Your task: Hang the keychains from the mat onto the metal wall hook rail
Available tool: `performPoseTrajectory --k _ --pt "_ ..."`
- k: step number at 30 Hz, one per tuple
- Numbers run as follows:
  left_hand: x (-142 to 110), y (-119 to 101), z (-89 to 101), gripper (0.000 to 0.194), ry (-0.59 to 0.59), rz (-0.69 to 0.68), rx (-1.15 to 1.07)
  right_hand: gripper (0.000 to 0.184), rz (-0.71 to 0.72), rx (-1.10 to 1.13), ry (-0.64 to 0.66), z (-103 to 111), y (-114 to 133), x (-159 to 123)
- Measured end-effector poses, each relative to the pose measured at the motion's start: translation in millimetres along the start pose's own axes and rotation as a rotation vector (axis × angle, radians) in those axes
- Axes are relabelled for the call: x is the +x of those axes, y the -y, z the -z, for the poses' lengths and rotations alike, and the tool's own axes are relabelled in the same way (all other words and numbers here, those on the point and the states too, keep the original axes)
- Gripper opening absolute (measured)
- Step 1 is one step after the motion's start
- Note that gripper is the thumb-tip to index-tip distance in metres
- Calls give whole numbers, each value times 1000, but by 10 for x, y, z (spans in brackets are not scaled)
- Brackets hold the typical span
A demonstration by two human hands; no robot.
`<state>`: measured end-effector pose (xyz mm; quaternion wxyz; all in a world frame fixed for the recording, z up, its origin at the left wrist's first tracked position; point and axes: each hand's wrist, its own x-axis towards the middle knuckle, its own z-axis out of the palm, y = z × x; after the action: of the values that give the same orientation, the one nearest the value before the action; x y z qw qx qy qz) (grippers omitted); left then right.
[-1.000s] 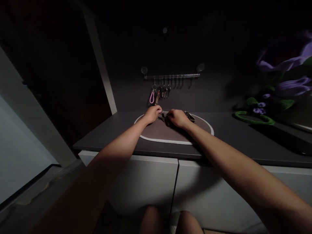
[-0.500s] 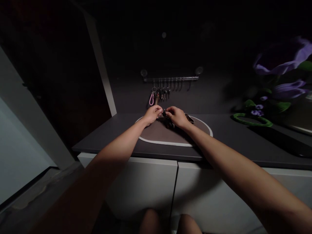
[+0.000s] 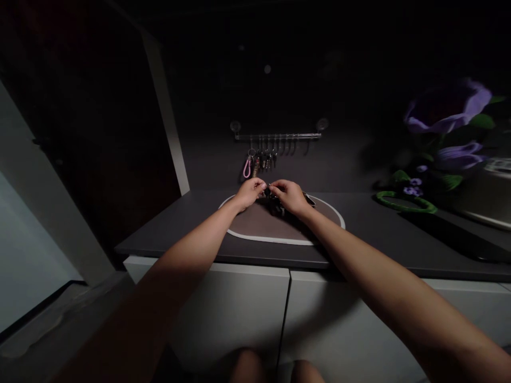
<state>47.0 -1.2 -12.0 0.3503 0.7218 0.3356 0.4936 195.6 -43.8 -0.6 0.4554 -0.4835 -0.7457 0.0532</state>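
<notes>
Over the oval brown mat (image 3: 255, 229) with its white rim, my two hands almost meet at the fingertips. My left hand (image 3: 250, 192) is closed in a pinch, and so is my right hand (image 3: 290, 196). Between them is a small dark piece with a metallic glint (image 3: 269, 188), which looks like a key on a ring; its detail is too dim to be sure. Below the fingers a cluster of dark, shiny items (image 3: 278, 208) lies on the mat, partly covered by my right hand. Another dark, metal-edged item (image 3: 309, 199) pokes out behind my right wrist.
On the wall behind, a clear rail (image 3: 279, 136) with hooks carries several keys (image 3: 268, 160) and a pink loop strap (image 3: 247, 168). Purple artificial flowers (image 3: 447, 111) and a green ring (image 3: 405, 202) stand at the right of the dark counter (image 3: 359, 244). White cabinet doors (image 3: 235, 303) are below.
The view has tilted and shifted slightly, so the scene sits lower. My hands stay pinched over the mat, fingertips about as close together as before.
</notes>
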Motion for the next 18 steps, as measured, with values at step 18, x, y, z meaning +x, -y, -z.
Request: performPoseTrajectory --k 18 --pt "0 -32 -51 13 -137 -69 174 25 -129 323 -177 7 -214 164"
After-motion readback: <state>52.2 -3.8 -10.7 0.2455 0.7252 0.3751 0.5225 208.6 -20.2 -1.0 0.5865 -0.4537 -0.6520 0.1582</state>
